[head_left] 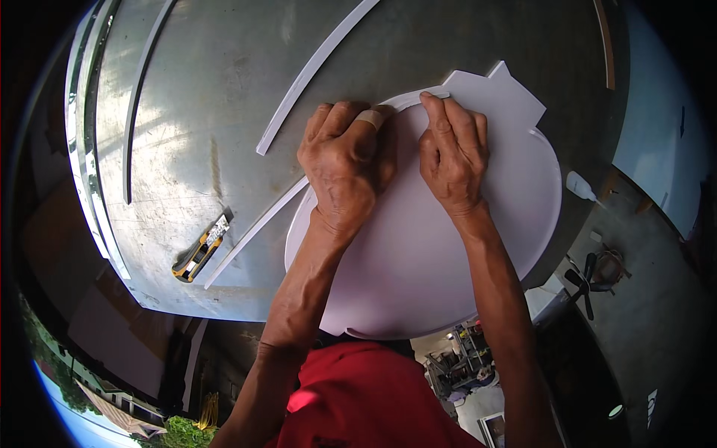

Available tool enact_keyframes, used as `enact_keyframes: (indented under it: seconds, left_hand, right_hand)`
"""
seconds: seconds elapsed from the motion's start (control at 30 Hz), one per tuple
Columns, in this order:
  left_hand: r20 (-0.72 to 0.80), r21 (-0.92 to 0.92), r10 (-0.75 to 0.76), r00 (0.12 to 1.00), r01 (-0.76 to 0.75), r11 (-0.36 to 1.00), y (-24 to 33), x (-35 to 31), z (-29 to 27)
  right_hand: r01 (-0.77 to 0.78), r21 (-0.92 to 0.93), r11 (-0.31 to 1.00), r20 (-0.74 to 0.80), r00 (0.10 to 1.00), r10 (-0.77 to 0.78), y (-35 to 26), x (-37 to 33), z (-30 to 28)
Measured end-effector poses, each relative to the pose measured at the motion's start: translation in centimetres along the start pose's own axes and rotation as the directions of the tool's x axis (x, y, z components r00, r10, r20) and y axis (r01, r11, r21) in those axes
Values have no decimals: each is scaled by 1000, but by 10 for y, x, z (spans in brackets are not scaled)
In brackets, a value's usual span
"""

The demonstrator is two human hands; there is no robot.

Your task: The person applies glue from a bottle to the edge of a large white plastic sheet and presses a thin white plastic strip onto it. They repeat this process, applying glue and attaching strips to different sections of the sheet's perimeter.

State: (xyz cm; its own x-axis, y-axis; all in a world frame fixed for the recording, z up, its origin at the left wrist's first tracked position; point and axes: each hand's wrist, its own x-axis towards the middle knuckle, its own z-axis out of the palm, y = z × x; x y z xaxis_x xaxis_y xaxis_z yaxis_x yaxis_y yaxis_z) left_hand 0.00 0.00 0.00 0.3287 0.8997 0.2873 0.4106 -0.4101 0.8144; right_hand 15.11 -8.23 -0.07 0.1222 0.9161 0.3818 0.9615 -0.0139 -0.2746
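Observation:
A large white, rounded board (418, 246) with pointed corners at its far edge lies on the metal table in front of me. A thin white strip (409, 98) follows the board's curved far-left rim, its loose tail running out to the lower left past my wrist. My left hand (342, 160), with a tan wrap on one finger, is closed around the strip at the rim; its fingertips are partly hidden. My right hand (454, 153) has its fingers bent, pinching the strip at the rim near the pointed corners.
On the table (246, 45) lie a yellow-and-black utility knife (200, 252), a curved white strip (314, 75) and a dark-edged strip (140, 104). By the right edge is a white squeeze bottle (579, 187) with a thin nozzle. A black-bladed fan (586, 282) stands lower right.

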Motion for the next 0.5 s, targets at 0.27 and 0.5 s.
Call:
enact_keyframes:
  seconds: [0.27, 0.5]
  left_hand:
    - [-4, -22, -56, 998, 56, 998, 5, 0, 3]
    - [-3, 62, 90, 996, -90, 994, 1, -4, 5]
  right_hand:
    - [19, -17, 1000, 5, 1000, -19, -1, 1, -5]
    - [31, 1, 1000, -20, 999, -31, 0, 1, -1]
